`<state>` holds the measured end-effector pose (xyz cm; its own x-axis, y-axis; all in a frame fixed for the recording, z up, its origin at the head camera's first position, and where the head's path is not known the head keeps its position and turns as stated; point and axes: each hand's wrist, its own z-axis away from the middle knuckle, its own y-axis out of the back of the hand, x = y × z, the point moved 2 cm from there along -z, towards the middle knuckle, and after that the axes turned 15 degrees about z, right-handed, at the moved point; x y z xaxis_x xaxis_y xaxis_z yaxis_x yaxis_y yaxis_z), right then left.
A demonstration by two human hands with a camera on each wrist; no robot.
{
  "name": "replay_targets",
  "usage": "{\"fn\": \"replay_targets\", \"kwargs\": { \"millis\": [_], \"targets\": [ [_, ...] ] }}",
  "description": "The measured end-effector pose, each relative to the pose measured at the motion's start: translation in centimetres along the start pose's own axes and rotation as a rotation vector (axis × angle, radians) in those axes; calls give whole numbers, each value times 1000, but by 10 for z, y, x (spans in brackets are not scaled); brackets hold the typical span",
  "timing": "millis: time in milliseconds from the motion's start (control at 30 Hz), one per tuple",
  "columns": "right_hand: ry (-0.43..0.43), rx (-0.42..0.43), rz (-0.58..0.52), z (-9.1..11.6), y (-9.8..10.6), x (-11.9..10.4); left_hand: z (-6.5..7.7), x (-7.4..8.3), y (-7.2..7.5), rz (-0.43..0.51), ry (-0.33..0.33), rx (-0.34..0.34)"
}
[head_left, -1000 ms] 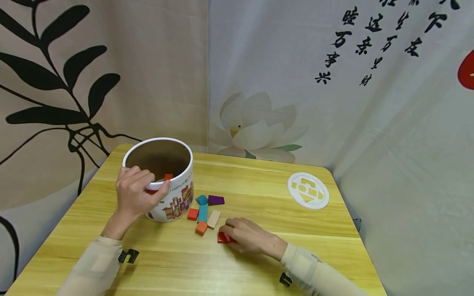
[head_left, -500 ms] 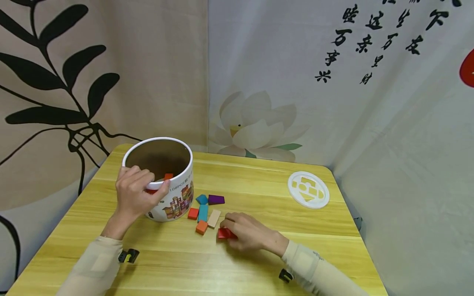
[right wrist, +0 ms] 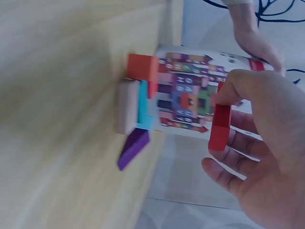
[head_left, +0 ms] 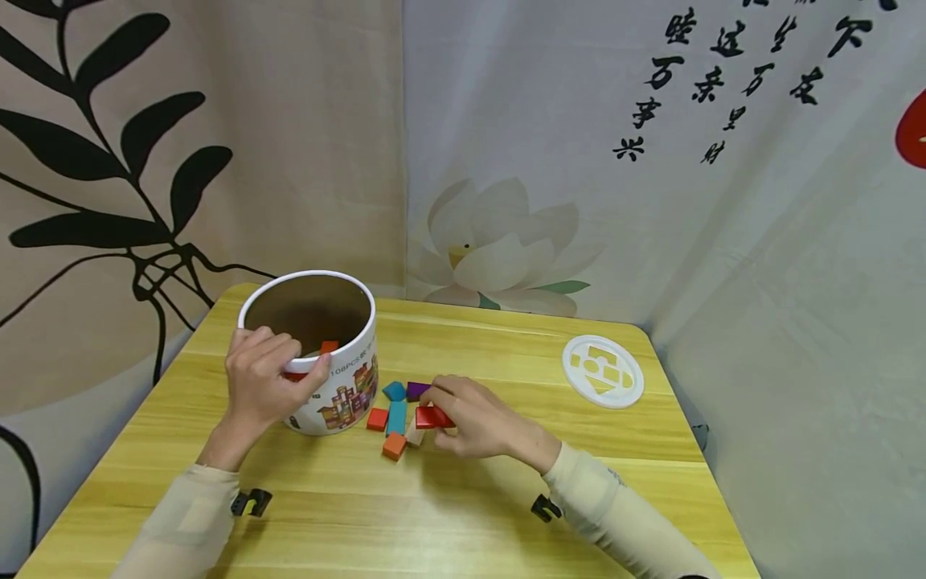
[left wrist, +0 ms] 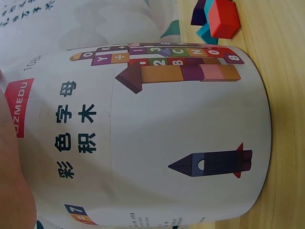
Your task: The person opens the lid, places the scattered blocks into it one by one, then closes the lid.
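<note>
My left hand [head_left: 264,378] grips the near rim of a white printed bucket [head_left: 354,394], fingers over the edge and thumb outside. An orange-red block [head_left: 329,346] shows inside it. My right hand [head_left: 481,422] pinches a red block [head_left: 432,417] between thumb and fingers; in the right wrist view this red block [right wrist: 220,126] is held up off the table. Just below and left of that hand lie a plain wooden block [head_left: 415,435], a blue rectangular block [head_left: 396,418], an orange block [head_left: 394,446], a red block [head_left: 377,419], a blue angular block [head_left: 394,391] and a partly covered purple block [head_left: 417,390].
A white disc with cut-out shapes [head_left: 569,374] lies at the back right of the wooden table [head_left: 506,531]. Printed curtains [head_left: 506,121] hang close behind and beside the table. The loose blocks sit right against the bucket's right side.
My right hand has lifted the red block off the table and moved it up and slightly left, over the wooden block. The left hand and bucket have stayed put.
</note>
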<state>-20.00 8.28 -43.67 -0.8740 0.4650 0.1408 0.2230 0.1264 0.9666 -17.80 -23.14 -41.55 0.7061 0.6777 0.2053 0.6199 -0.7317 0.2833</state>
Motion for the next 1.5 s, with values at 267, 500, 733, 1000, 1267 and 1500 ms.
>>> {"fn": "replay_targets", "kwargs": {
  "millis": [267,500,733,1000,1267,1500],
  "targets": [
    [-11,100,-23,-19,27,14,1,1,2,-2,9,-10],
    [-20,140,-28,-34,51,25,-1,2,2,4,0,2],
    [-13,199,-14,-48,73,36,-2,4,3,0,-10,17],
    [-9,237,-4,-63,89,43,-4,4,4,13,-18,37],
    [-2,248,-23,-79,101,43,-2,4,3,10,-20,34],
    [-5,267,-35,-90,109,46,-2,5,1,10,-22,39]
  ]
}}
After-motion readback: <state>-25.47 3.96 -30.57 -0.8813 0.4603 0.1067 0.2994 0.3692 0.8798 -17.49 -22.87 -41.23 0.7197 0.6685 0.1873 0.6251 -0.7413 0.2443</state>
